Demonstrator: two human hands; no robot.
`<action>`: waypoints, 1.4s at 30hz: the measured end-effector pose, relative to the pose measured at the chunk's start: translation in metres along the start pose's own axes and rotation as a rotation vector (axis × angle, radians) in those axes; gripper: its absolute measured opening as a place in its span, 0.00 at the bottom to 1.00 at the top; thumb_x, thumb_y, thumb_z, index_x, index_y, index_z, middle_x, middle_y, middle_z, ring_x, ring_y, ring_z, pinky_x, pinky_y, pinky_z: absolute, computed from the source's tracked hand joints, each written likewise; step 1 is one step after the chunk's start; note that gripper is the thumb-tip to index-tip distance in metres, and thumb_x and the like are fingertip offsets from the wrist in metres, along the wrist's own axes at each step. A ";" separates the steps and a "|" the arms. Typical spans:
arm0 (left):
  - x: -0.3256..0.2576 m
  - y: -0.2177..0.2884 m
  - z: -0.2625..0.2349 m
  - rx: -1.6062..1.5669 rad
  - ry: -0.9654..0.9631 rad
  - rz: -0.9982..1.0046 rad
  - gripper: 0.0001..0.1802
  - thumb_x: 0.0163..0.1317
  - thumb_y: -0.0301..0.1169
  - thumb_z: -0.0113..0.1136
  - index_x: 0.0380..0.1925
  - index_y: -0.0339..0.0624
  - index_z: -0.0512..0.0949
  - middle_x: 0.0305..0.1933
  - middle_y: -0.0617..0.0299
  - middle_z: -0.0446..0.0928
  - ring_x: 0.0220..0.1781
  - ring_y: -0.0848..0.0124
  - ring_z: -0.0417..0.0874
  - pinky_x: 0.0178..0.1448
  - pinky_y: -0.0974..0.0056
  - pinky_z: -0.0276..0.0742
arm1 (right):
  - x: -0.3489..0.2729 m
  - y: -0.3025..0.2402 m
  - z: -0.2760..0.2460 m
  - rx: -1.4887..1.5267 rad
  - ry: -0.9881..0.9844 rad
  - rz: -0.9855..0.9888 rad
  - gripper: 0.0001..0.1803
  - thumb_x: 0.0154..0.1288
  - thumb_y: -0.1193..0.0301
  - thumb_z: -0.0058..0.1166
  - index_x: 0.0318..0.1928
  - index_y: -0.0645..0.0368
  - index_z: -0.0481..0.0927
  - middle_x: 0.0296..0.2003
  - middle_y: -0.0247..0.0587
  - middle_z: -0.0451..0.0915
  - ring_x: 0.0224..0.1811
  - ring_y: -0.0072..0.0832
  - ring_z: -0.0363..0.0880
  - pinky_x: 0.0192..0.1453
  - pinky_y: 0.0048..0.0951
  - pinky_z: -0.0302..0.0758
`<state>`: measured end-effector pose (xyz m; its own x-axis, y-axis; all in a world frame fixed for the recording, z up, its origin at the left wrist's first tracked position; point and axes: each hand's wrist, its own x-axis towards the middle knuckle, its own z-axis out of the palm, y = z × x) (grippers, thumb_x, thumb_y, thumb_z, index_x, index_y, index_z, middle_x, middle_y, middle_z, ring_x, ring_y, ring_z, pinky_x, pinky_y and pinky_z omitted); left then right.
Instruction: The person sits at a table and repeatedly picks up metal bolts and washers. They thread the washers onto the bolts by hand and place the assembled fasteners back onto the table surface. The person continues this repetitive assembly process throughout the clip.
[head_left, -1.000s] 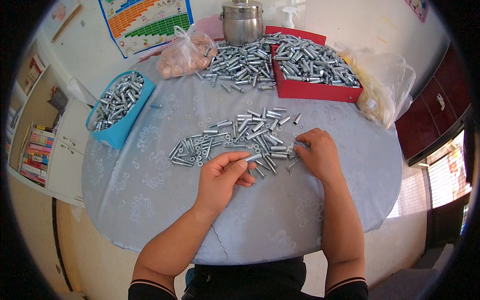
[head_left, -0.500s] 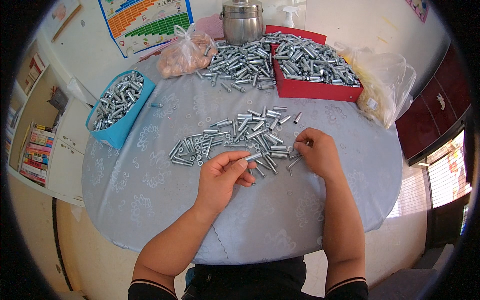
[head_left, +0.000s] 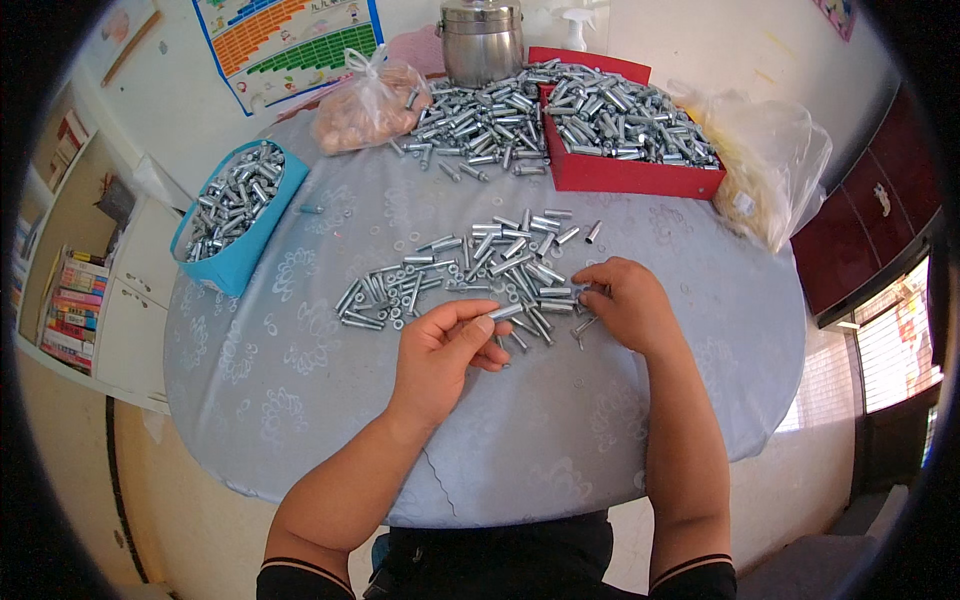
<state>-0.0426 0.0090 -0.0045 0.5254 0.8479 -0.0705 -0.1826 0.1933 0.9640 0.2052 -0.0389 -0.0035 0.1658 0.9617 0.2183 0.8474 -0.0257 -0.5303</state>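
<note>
- On the round table (head_left: 300, 420), draped in a pale blue cloth, metal sleeves lie in four lots: a loose spread (head_left: 470, 270) before me, a blue tray (head_left: 232, 205), a red tray (head_left: 625, 130) and a heap (head_left: 480, 115) beside it; too many to count singly.
- My two forearms reach up from the lower edge.
- My left hand (head_left: 440, 352) curls, thumb and fingers pinched on one sleeve (head_left: 506, 312) at the spread's near edge.
- My right hand (head_left: 625, 303) lies knuckles up, fingertips bent narrowly onto sleeves at the spread's right end.
</note>
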 end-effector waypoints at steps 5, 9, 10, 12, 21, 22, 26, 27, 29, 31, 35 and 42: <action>0.000 0.000 0.000 0.000 -0.004 -0.003 0.13 0.68 0.27 0.53 0.50 0.35 0.77 0.41 0.53 0.83 0.31 0.70 0.85 0.35 0.67 0.83 | 0.003 0.000 -0.004 -0.048 -0.071 0.034 0.10 0.53 0.71 0.60 0.39 0.54 0.85 0.34 0.46 0.81 0.40 0.44 0.79 0.47 0.42 0.75; 0.001 0.000 0.001 -0.016 -0.005 -0.003 0.13 0.68 0.27 0.53 0.49 0.35 0.78 0.41 0.53 0.83 0.31 0.71 0.85 0.34 0.68 0.83 | 0.002 -0.005 -0.005 -0.026 -0.060 0.091 0.08 0.53 0.72 0.61 0.36 0.57 0.84 0.33 0.45 0.81 0.39 0.43 0.80 0.45 0.41 0.75; 0.001 0.000 0.001 -0.016 -0.003 -0.004 0.13 0.68 0.27 0.53 0.49 0.35 0.78 0.40 0.53 0.83 0.31 0.71 0.85 0.34 0.68 0.83 | 0.001 -0.007 -0.005 -0.011 -0.053 0.119 0.07 0.53 0.72 0.61 0.34 0.58 0.83 0.33 0.45 0.81 0.39 0.43 0.80 0.45 0.40 0.75; 0.002 0.000 0.000 -0.017 0.001 -0.007 0.12 0.67 0.27 0.54 0.49 0.35 0.78 0.40 0.53 0.83 0.31 0.71 0.85 0.34 0.68 0.82 | -0.002 -0.013 -0.011 0.024 -0.036 0.169 0.07 0.53 0.72 0.61 0.33 0.59 0.82 0.33 0.45 0.81 0.38 0.42 0.80 0.44 0.39 0.75; 0.002 -0.001 -0.001 -0.030 0.020 -0.020 0.13 0.67 0.27 0.54 0.49 0.35 0.78 0.41 0.54 0.83 0.30 0.72 0.84 0.35 0.68 0.83 | -0.025 -0.047 -0.018 0.287 -0.621 -0.226 0.07 0.54 0.69 0.62 0.33 0.58 0.82 0.30 0.45 0.81 0.34 0.42 0.81 0.40 0.39 0.75; 0.002 -0.001 0.000 -0.026 0.018 -0.016 0.13 0.67 0.27 0.54 0.49 0.35 0.78 0.41 0.54 0.83 0.30 0.72 0.84 0.35 0.68 0.83 | -0.025 -0.049 -0.017 0.276 -0.677 -0.220 0.07 0.54 0.69 0.61 0.33 0.58 0.82 0.30 0.44 0.81 0.34 0.42 0.81 0.39 0.39 0.75; 0.002 -0.001 -0.001 -0.021 0.010 -0.010 0.13 0.67 0.27 0.54 0.49 0.35 0.78 0.41 0.54 0.83 0.30 0.72 0.84 0.35 0.69 0.83 | -0.024 -0.046 -0.015 0.238 -0.699 -0.300 0.08 0.56 0.69 0.61 0.35 0.58 0.84 0.32 0.45 0.82 0.35 0.42 0.81 0.39 0.39 0.75; 0.002 -0.001 -0.001 -0.022 0.009 -0.010 0.13 0.67 0.27 0.54 0.49 0.35 0.78 0.41 0.54 0.83 0.30 0.72 0.84 0.35 0.69 0.83 | -0.024 -0.044 -0.016 0.288 -0.630 -0.281 0.08 0.56 0.69 0.61 0.35 0.58 0.84 0.32 0.45 0.82 0.35 0.42 0.81 0.40 0.38 0.75; 0.001 -0.001 -0.002 -0.024 0.015 -0.011 0.13 0.67 0.27 0.54 0.49 0.35 0.78 0.41 0.54 0.83 0.30 0.72 0.84 0.35 0.69 0.83 | -0.022 -0.041 -0.019 0.384 -0.491 -0.245 0.08 0.57 0.69 0.60 0.36 0.58 0.84 0.32 0.46 0.82 0.34 0.42 0.81 0.40 0.38 0.76; 0.001 -0.001 -0.002 -0.025 0.015 -0.010 0.13 0.67 0.27 0.54 0.49 0.35 0.78 0.40 0.54 0.83 0.30 0.72 0.84 0.34 0.69 0.83 | -0.017 -0.034 -0.019 0.391 -0.210 -0.035 0.08 0.58 0.69 0.60 0.36 0.58 0.85 0.32 0.46 0.82 0.34 0.41 0.81 0.40 0.37 0.76; 0.002 -0.001 0.000 -0.032 0.001 -0.001 0.13 0.67 0.27 0.54 0.49 0.35 0.78 0.40 0.53 0.83 0.30 0.72 0.84 0.34 0.68 0.83 | -0.005 -0.003 -0.008 0.142 0.379 0.189 0.08 0.58 0.69 0.60 0.37 0.58 0.85 0.34 0.47 0.82 0.36 0.41 0.81 0.42 0.36 0.76; 0.002 -0.002 0.000 -0.026 0.005 -0.004 0.13 0.67 0.28 0.54 0.49 0.35 0.78 0.41 0.53 0.83 0.31 0.72 0.84 0.34 0.68 0.83 | 0.010 0.010 0.008 -0.040 0.315 0.152 0.09 0.56 0.70 0.59 0.38 0.55 0.86 0.36 0.45 0.81 0.40 0.42 0.80 0.46 0.39 0.75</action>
<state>-0.0411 0.0101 -0.0070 0.5222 0.8494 -0.0760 -0.2023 0.2099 0.9566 0.2111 -0.0274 -0.0130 0.4334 0.8149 0.3848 0.8195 -0.1787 -0.5446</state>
